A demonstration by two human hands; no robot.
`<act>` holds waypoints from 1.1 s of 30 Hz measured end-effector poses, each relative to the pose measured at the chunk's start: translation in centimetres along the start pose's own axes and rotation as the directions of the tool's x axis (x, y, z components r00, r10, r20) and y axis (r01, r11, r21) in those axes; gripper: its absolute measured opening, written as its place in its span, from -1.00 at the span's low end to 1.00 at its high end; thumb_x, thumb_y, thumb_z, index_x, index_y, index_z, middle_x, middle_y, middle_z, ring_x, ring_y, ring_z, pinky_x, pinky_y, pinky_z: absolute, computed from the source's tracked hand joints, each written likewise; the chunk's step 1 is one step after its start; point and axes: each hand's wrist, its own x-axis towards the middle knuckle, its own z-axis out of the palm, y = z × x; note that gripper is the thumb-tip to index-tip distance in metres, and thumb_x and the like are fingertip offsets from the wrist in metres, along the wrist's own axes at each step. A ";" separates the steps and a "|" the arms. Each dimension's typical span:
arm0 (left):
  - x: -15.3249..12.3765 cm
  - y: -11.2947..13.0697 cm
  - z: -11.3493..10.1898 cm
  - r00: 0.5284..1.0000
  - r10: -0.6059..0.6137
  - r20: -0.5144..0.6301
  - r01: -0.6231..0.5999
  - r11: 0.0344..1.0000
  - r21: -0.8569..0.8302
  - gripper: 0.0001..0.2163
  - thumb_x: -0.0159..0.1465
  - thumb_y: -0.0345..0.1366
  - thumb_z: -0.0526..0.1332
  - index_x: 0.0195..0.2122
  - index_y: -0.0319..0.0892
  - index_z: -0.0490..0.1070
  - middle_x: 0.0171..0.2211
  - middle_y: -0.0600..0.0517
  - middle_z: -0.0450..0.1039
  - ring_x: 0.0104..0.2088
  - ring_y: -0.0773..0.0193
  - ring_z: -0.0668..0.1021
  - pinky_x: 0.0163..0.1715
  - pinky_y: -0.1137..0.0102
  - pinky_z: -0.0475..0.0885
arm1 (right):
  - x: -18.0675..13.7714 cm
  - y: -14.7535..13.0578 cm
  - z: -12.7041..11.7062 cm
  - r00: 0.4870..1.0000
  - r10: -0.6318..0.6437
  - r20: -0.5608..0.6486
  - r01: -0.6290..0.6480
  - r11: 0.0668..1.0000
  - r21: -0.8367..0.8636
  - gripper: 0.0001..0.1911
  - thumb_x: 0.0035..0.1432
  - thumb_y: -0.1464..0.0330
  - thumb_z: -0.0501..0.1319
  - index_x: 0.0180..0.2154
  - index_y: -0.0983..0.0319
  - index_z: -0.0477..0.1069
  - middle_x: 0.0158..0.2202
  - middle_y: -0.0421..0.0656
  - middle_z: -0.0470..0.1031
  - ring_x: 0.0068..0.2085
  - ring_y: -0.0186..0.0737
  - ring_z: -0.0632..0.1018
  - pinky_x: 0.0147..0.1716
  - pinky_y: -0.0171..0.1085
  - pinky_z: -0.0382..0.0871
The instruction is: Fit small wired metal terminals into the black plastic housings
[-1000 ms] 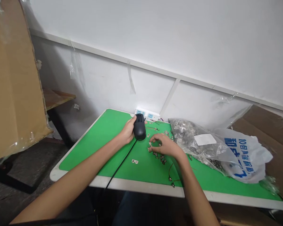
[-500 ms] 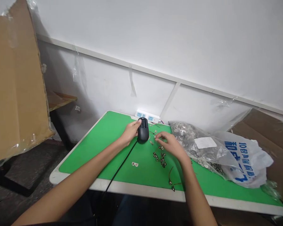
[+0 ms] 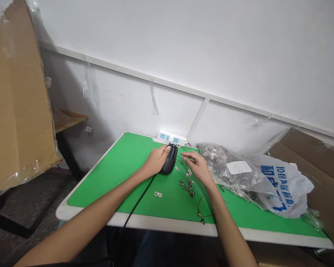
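Note:
My left hand point(image 3: 156, 160) is closed around a black mouse-shaped device point(image 3: 169, 166), its thumb along the upper part, where an open recess shows. A black cable point(image 3: 139, 200) runs from near its lower end over the table's front edge. To its right, my right hand point(image 3: 196, 165) has thumb and finger pinched around a small light metal piece, mostly hidden by the fingertips. Below this hand lies a cluster of small metal spring-like parts point(image 3: 190, 189) with thin brown wires. Small flat metal plates point(image 3: 158, 194) lie left of the cluster.
A green-topped table point(image 3: 100, 178) with a white rim stands against the wall. A white power strip point(image 3: 172, 138) lies at its back edge. Clear bags of metal parts point(image 3: 214, 155) and a white plastic bag point(image 3: 286, 185) fill the right side. Cardboard point(image 3: 19, 100) stands at left.
The device has tilted and come slightly lower, with my left hand wrapped further over its side. My right hand has shifted slightly up and left, its fingers still pinched. The view has moved slightly.

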 end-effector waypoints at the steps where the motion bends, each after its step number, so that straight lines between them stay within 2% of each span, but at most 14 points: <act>1: -0.1 0.2 0.0 1.000 0.013 0.012 -0.013 1.000 -0.011 -0.57 0.51 0.01 -0.06 -0.35 -0.13 0.38 -0.45 0.02 0.46 -0.42 0.18 0.46 -0.35 0.34 0.24 | -0.1 -0.1 0.2 1.000 0.008 -0.018 -0.008 1.000 0.012 -0.73 0.22 0.13 0.31 -0.17 0.12 0.67 -0.11 -0.06 0.67 -0.07 -0.03 0.63 -0.12 -0.08 0.54; 6: -0.1 0.6 0.1 0.998 0.042 0.052 -0.037 0.996 -0.087 -0.61 0.51 -0.02 -0.02 -0.26 -0.15 0.45 -0.34 0.00 0.55 -0.31 0.16 0.52 -0.26 0.34 0.30 | -0.2 -0.6 0.7 0.993 0.045 -0.111 -0.025 0.984 0.176 -0.77 0.12 0.14 0.43 -0.25 0.11 0.70 -0.15 -0.09 0.71 -0.08 -0.01 0.66 -0.06 -0.03 0.59; 11: -0.2 0.8 0.5 0.998 0.015 0.058 -0.006 0.987 -0.159 -0.63 0.50 -0.03 0.03 -0.25 -0.17 0.47 -0.32 0.01 0.57 -0.29 0.16 0.54 -0.27 0.37 0.34 | -0.1 -0.9 1.3 0.970 0.093 -0.223 -0.028 0.959 0.282 -0.75 0.09 0.12 0.46 -0.24 0.11 0.67 -0.20 -0.10 0.71 -0.08 0.00 0.67 -0.01 0.01 0.58; 14: -0.6 1.0 0.7 0.998 0.024 0.058 -0.013 0.983 -0.184 -0.63 0.50 -0.01 0.04 -0.16 -0.16 0.52 -0.27 0.00 0.60 -0.25 0.14 0.57 -0.23 0.36 0.39 | 0.1 -1.2 2.5 0.956 0.129 -0.263 -0.008 0.909 0.417 -0.69 0.06 0.08 0.48 -0.26 0.13 0.59 -0.09 -0.07 0.70 0.04 0.03 0.65 0.09 0.04 0.54; 17: -1.2 1.2 0.9 0.995 0.091 0.038 -0.083 0.980 -0.182 -0.63 0.52 -0.01 0.03 0.04 -0.13 0.50 -0.10 -0.03 0.63 -0.13 0.11 0.61 -0.12 0.33 0.45 | 0.0 -1.9 3.9 0.971 0.159 -0.181 -0.029 0.823 0.568 -0.63 0.02 0.05 0.50 -0.27 0.13 0.53 0.06 -0.05 0.66 0.14 0.04 0.62 0.15 0.04 0.52; 20: -1.7 1.1 0.9 0.989 0.146 0.012 -0.142 0.979 -0.147 -0.61 0.54 -0.01 -0.01 0.16 -0.08 0.44 -0.02 -0.06 0.60 -0.08 0.11 0.63 -0.08 0.32 0.47 | -0.5 -2.7 4.7 0.981 0.174 -0.086 -0.075 0.750 0.657 -0.60 -0.01 0.03 0.52 -0.28 0.10 0.51 0.00 -0.08 0.69 0.09 0.00 0.65 0.15 0.03 0.53; 26: -1.9 0.6 1.0 0.987 0.153 -0.055 -0.157 0.984 -0.084 -0.58 0.54 0.05 -0.08 -0.01 -0.13 0.43 -0.18 -0.07 0.58 -0.21 0.13 0.61 -0.18 0.31 0.47 | -1.3 -4.1 4.8 0.986 0.147 -0.071 -0.062 0.740 0.670 -0.63 0.01 0.05 0.52 -0.28 0.09 0.50 0.07 -0.06 0.66 0.21 0.05 0.59 0.26 0.09 0.44; 29: -1.8 0.4 1.0 0.989 0.138 -0.047 -0.142 0.986 -0.092 -0.56 0.54 0.08 -0.09 0.00 -0.14 0.40 -0.17 -0.08 0.58 -0.22 0.13 0.61 -0.21 0.31 0.47 | -1.4 -4.2 4.8 0.986 0.155 -0.059 -0.074 0.730 0.679 -0.64 0.01 0.07 0.52 -0.28 0.09 0.49 0.10 -0.07 0.65 0.22 0.04 0.58 0.27 0.08 0.44; 33: -2.0 0.3 0.9 0.988 0.149 -0.042 -0.152 0.985 -0.081 -0.56 0.54 0.06 -0.10 0.04 -0.14 0.39 -0.12 -0.10 0.59 -0.17 0.12 0.62 -0.16 0.29 0.48 | -1.5 -4.1 5.1 0.988 0.152 -0.042 -0.083 0.729 0.679 -0.65 0.02 0.06 0.51 -0.29 0.08 0.48 0.10 -0.09 0.65 0.24 0.01 0.57 0.28 0.05 0.44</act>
